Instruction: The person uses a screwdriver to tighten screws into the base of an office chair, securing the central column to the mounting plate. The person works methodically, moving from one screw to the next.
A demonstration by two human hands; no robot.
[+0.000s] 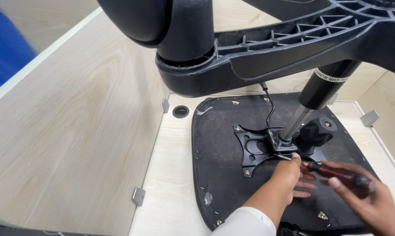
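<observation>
Here, one red-and-black screwdriver (337,172) lies nearly level just in front of the black mounting plate (260,146), its tip at the plate's near edge; the right hand (372,196) is curled round the handle while the left hand (289,177) pinches the shaft near the tip, seemingly to steady it. The plate sits at the middle of one upturned seat pan (223,175) resting on the desk (171,175), so its underside faces up; from the plate rises one gas cylinder (313,102), the star base (267,48) overhead, one knob (319,131) just right, three grey brackets counted around.
</observation>
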